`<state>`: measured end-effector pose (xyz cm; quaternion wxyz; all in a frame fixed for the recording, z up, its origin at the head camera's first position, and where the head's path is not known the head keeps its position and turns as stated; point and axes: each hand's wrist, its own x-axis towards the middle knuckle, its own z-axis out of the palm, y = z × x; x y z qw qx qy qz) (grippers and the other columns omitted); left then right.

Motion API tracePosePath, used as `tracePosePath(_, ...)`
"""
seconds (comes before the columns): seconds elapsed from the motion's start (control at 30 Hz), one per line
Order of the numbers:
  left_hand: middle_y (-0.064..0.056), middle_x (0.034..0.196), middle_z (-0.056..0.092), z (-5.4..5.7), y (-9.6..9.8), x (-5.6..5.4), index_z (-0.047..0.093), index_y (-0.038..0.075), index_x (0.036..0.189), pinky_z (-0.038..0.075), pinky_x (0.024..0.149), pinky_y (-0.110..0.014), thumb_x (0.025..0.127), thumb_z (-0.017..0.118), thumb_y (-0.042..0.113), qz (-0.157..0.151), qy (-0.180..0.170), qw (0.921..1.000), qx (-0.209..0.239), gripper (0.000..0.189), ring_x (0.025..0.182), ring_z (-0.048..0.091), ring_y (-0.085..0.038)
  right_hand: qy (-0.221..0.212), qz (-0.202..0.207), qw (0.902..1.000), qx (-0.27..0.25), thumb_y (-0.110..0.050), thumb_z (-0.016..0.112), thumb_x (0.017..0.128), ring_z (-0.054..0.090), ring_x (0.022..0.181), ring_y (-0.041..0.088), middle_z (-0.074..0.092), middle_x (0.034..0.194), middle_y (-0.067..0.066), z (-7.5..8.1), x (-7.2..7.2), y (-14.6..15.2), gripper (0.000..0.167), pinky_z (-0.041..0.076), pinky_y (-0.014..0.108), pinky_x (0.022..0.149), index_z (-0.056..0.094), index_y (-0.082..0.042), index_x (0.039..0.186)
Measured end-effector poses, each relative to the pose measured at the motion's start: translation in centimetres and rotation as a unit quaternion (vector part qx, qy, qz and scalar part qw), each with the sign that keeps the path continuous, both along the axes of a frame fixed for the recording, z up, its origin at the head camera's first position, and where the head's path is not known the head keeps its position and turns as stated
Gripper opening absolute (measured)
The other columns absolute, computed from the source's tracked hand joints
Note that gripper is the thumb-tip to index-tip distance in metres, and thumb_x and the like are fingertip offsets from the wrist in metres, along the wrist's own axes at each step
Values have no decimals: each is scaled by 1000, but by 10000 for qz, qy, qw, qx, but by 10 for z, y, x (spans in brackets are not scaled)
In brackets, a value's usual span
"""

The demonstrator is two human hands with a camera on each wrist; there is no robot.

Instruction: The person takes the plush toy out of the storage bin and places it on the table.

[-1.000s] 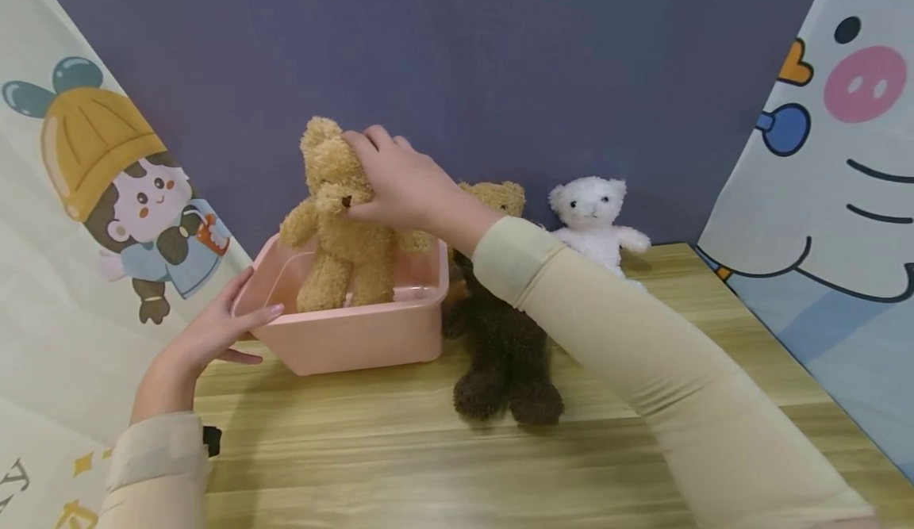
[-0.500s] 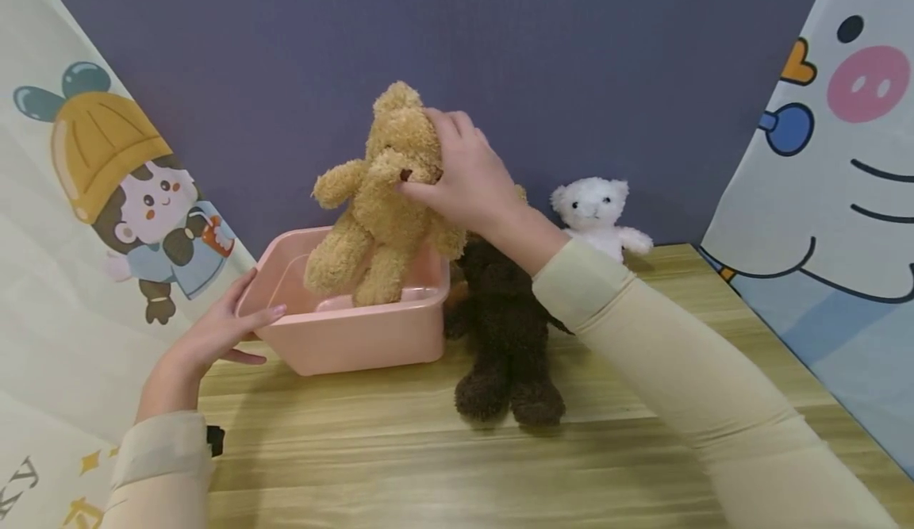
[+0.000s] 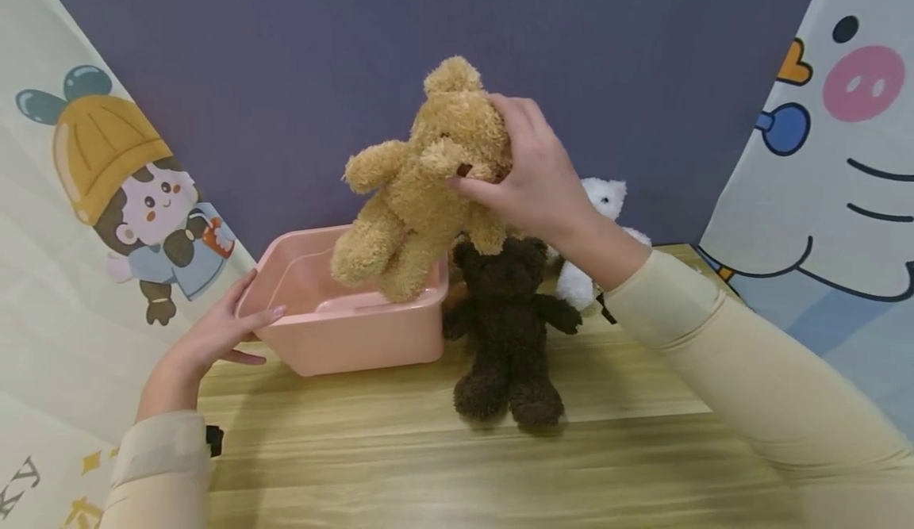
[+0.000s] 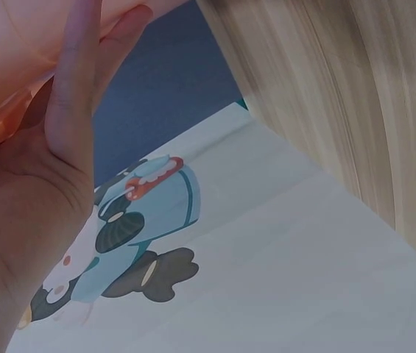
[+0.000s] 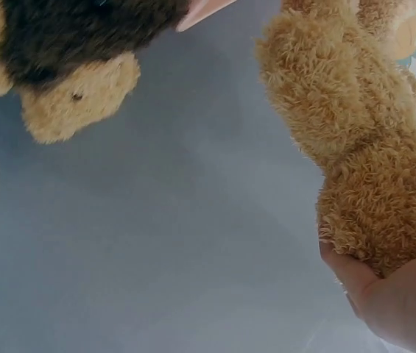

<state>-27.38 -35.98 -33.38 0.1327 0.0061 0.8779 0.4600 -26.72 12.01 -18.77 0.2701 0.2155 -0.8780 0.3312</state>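
My right hand (image 3: 537,176) grips the side of a tan teddy bear's head. The tan teddy bear (image 3: 428,188) is tilted and raised, its feet over the right part of a pink plastic bin (image 3: 357,346). In the right wrist view the tan bear (image 5: 384,184) shows fluffy fur, with the right hand (image 5: 399,294) at its head. My left hand (image 3: 217,335) holds the bin's left corner, one digit over the rim and others along the outside. The left wrist view shows the left hand (image 4: 38,176) against the bin wall (image 4: 16,51).
Right of the bin a dark brown teddy bear (image 3: 508,339) leans back on the wooden table (image 3: 457,465). Behind it sits another tan bear (image 5: 82,99), mostly hidden in the head view. A white bear (image 3: 577,285) sits further right, partly behind my right arm. Printed cloths flank the table.
My right hand has lifted the tan teddy bear up and to the right, from inside the bin to above its right side. My left hand has stayed at the bin.
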Motion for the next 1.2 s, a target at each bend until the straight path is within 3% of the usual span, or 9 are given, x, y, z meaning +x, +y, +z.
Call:
tracePosePath(0.2, -34, 174, 12, -1, 1, 0, -22, 30, 169, 69, 81, -56, 105, 64, 45, 28, 81, 10000, 8, 108, 122, 67, -42, 205, -19, 9992, -334, -44, 86, 89, 51, 141, 29, 46, 160, 11, -1, 12, 27, 97, 52, 51, 115, 36, -12, 165)
tracePosePath(0.4, -34, 173, 13, -1, 3, 0, -21, 31, 169, 69, 82, -58, 105, 64, 44, 16, 83, 10000, 16, 108, 121, 68, -40, -124, -103, 9982, -577, -42, 88, 88, 54, 131, 30, 53, 153, 10, -6, 30, 53, 96, 53, 53, 101, 37, -18, 166)
tracePosePath(0.53, -33, 174, 12, 1, 3, 1, -21, 31, 169, 68, 83, -58, 105, 64, 43, 22, 84, 10000, 13, 107, 119, 68, -39, -145, -216, 9992, -294, -40, 91, 86, 55, 134, 34, 54, 155, 9, -10, 41, 73, 97, 52, 59, 104, 39, -20, 165)
tracePosePath(0.67, -33, 174, 12, 1, 3, 1, -21, 32, 169, 69, 83, -57, 105, 64, 44, 0, 54, 10000, -29, 107, 119, 68, -39, 290, -229, 9992, 173, -29, 98, 77, 58, 132, 35, 58, 151, 10, -15, 49, 98, 97, 54, 62, 104, 48, -18, 160)
tracePosePath(0.77, -33, 174, 12, 1, 2, 1, -21, 32, 169, 68, 83, -58, 105, 63, 45, -9, 56, 10000, -36, 107, 119, 69, -38, 552, -187, 9972, 473, -22, 101, 70, 61, 126, 32, 62, 146, 11, -20, 52, 118, 100, 57, 37, 101, 53, -16, 157)
tracePosePath(0.87, -32, 174, 12, 2, 3, 0, -20, 32, 169, 68, 83, -58, 105, 64, 44, -12, 84, 10000, -8, 106, 116, 69, -37, 614, -184, 9950, 773, -18, 102, 67, 61, 121, 27, 63, 143, 13, -24, 55, 140, 101, 46, 12, 91, 54, -15, 156)
tracePosePath(0.93, -32, 174, 12, 2, 5, 0, -20, 32, 170, 68, 83, -58, 105, 64, 43, -33, 101, 9999, 25, 106, 115, 69, -36, 607, -156, 9932, 979, -17, 101, 66, 59, 118, 25, 63, 142, 15, -24, 56, 154, 101, 37, 5, 85, 55, -13, 155)
tracePosePath(1.1, -32, 175, 11, 2, 5, -1, -20, 32, 170, 68, 83, -59, 105, 64, 43, -48, 101, 9999, 32, 106, 115, 69, -36, 615, -95, 9848, 1621, -13, 101, 61, 57, 124, 36, 58, 147, 20, -25, 55, 188, 106, 29, -1, 95, 53, -11, 156)
tracePosePath(1.2, -31, 175, 11, 1, 1, 0, -20, 32, 169, 68, 83, -58, 105, 64, 44, -7, 69, 10000, 7, 106, 117, 69, -37, 556, -27, 9785, 1987, -12, 100, 59, 57, 126, 41, 56, 150, 22, -32, 50, 204, 109, 33, 3, 99, 52, -9, 157)
